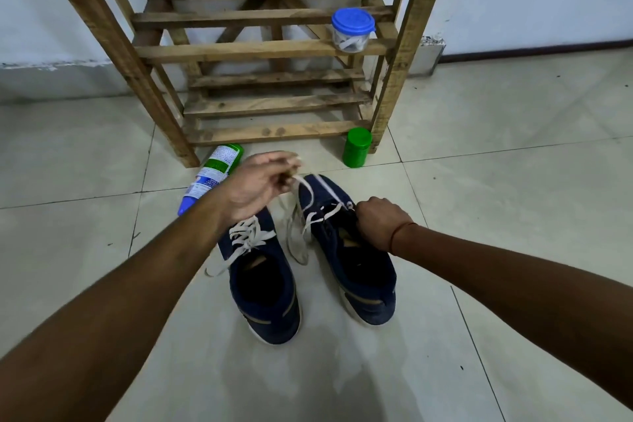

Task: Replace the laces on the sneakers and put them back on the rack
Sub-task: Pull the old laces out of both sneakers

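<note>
Two navy sneakers stand side by side on the tiled floor, toes toward the wooden rack (263, 51). The left sneaker (263, 284) is laced with a white lace, its ends trailing loose on the floor. The right sneaker (356, 264) is only partly laced. My left hand (260, 181) hovers above the shoes' toes and pinches the white lace (301, 216) of the right sneaker, pulled up and slack. My right hand (380, 226) grips the right sneaker's upper at the eyelets, fingers curled over the edge.
A spray can (212, 175) with a blue cap lies on the floor left of the shoes. A green jar (357, 147) stands by the rack's right leg. A clear tub with a blue lid (352, 31) sits on a rack slat. White wall behind.
</note>
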